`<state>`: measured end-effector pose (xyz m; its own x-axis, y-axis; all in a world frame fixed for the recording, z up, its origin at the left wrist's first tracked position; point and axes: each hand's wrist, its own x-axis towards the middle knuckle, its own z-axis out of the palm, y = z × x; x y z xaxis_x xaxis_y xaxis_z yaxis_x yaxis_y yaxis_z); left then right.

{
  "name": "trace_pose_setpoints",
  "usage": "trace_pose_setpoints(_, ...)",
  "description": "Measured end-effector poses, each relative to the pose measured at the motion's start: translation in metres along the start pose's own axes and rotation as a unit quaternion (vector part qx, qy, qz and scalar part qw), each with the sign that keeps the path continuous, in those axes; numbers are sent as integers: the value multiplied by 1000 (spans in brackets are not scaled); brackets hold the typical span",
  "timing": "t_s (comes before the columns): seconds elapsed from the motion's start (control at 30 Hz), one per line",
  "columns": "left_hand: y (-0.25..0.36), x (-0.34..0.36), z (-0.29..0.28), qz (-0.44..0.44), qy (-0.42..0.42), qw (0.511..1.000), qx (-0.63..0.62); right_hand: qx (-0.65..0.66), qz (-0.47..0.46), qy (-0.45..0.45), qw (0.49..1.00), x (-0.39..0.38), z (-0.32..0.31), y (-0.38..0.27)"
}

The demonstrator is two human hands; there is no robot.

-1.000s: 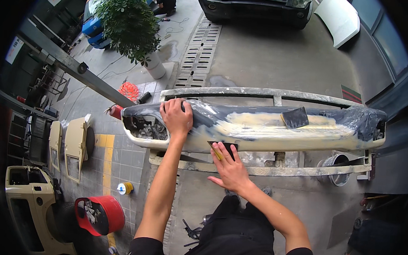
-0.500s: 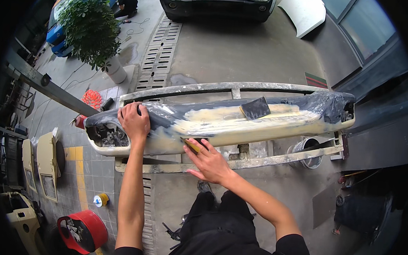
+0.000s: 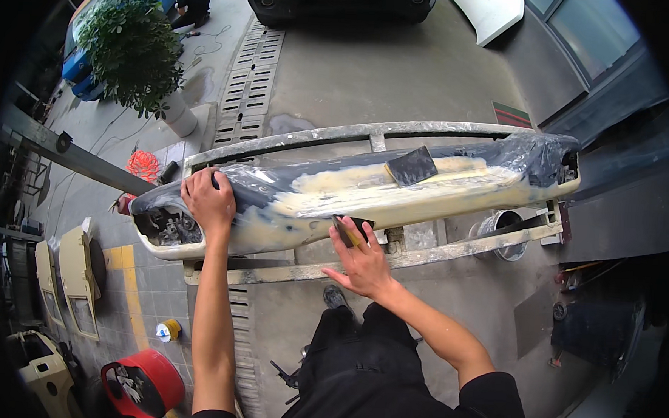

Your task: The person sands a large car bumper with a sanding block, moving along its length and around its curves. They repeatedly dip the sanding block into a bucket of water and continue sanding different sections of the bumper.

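Note:
A long car bumper (image 3: 319, 207), dark with cream filler smeared along it, lies across a whitish metal stand (image 3: 282, 276). My left hand (image 3: 209, 199) grips its left part from above, fingers bent over the top; something dark shows beside the thumb, too small to make out. Against the lower front face, near the middle, my right hand (image 3: 362, 265) presses a thin sanding block (image 3: 354, 231) with yellow and black parts, fingers laid along it. A dark sheet of sandpaper (image 3: 412, 166) rests on the bumper's top, right of centre.
Beneath the stand's right end is a bucket (image 3: 508, 244). At lower left stand a red drum (image 3: 166, 382), a small yellow tin (image 3: 168, 330) and cream panels (image 3: 81, 279). A potted plant (image 3: 179, 114) and a parked car (image 3: 338, 1) are beyond; a person crouches (image 3: 190, 3) far left.
My right hand and its sanding block have slid to the right along the bumper's lower face. My left hand keeps its place on the bumper. The whole view has shifted slightly.

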<state>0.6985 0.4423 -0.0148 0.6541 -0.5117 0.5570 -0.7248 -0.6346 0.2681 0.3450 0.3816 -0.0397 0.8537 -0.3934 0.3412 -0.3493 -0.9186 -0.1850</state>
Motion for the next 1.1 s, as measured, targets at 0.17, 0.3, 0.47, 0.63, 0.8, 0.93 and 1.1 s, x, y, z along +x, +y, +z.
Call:
trace_pose_setpoints(0.17,13,5,4,26,18,999,-21,56,-87,-52,993,48,16,-48)
trace_pose_setpoints(0.3,-1,3,-1,8,4,1000,-20,-14,-140,-47,989,25,0,-1)
trace_pose_setpoints(0.47,8,3,-1,1,-12,1000,-16,48,-72,-46,995,13,16,-39)
trace_pose_setpoints(0.63,9,4,-1,3,-19,1000,-23,40,-162,-58,984,34,18,-36)
trace_pose_setpoints(0.8,2,2,1,19,25,999,-11,-23,-27,-16,999,-9,11,0)
trace_pose_setpoints(0.93,12,5,2,21,10,999,-28,32,-173,-56,983,30,37,-47)
trace_pose_setpoints(1.1,0,2,-4,20,11,1000,-18,-46,-71,-19,996,3,10,8)
